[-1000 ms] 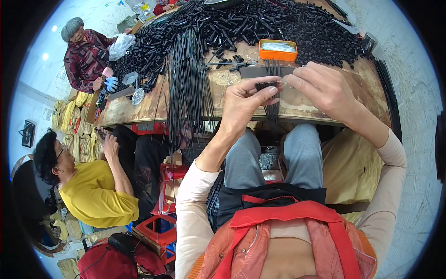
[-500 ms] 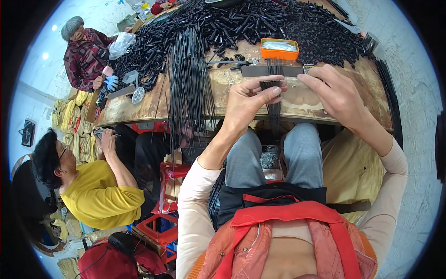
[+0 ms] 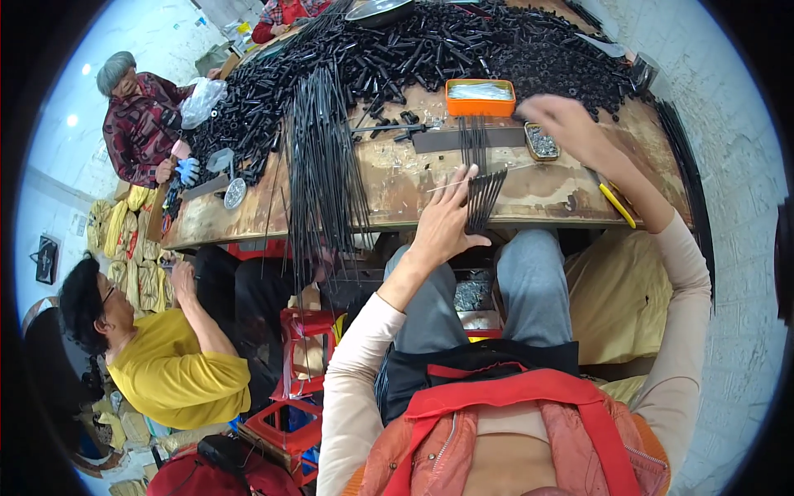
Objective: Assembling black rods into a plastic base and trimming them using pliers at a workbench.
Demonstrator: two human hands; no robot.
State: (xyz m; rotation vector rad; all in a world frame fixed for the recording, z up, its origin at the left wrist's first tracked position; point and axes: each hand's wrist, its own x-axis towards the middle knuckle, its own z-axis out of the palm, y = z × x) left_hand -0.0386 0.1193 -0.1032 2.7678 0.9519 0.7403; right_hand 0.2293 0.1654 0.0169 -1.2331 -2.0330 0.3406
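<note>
My left hand (image 3: 445, 219) lies with fingers stretched and thumb apart at the table's front edge. It rests against a fanned bunch of thin black rods (image 3: 486, 197). A thin pale strip pokes out by its fingertips. My right hand (image 3: 566, 128), smeared by motion, hovers above the table near a small tin (image 3: 543, 143) of tiny metal pieces; whether it holds anything is unclear. Just behind stands an orange box (image 3: 480, 106) of thin white strips. More black rods (image 3: 474, 136) cross a flat grey bar (image 3: 430, 142). Yellow-handled pliers (image 3: 616, 204) lie on the right.
A large heap of black tubular parts (image 3: 397, 50) covers the far table. A thick bundle of black rods (image 3: 318, 157) hangs over the front edge at left. Co-workers sit at left, one in a yellow top (image 3: 178, 364), one in a patterned jacket (image 3: 145, 132). Red stools (image 3: 285, 434) stand beside me.
My left hand has let go of its pinch on the rods and moved down to the table edge, fingers spread; the rods now lie fanned. The right hand has moved up and away. The pliers have come into view.
</note>
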